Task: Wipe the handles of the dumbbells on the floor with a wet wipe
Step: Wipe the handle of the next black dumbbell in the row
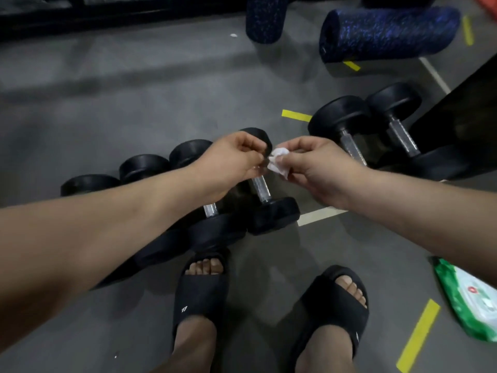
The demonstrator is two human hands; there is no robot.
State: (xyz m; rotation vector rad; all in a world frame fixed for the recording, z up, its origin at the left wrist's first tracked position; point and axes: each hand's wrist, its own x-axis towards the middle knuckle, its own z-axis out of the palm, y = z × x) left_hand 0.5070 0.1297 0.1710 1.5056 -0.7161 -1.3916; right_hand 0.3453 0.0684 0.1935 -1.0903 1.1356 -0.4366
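Observation:
Several black dumbbells with metal handles lie in a row on the grey floor. One dumbbell (265, 196) lies right under my hands, its handle partly showing. My right hand (313, 168) grips a crumpled white wet wipe (278, 161) in the air above that handle. My left hand (232, 160) has its fingers curled and pinches at the wipe's left edge. Two larger dumbbells (352, 135) lie to the right, their handles bare.
A green pack of wet wipes (470, 297) lies on the floor at the lower right. Two blue foam rollers (387, 33) sit at the back. My feet in black slides (200, 297) stand just in front of the dumbbells. Yellow tape marks dot the floor.

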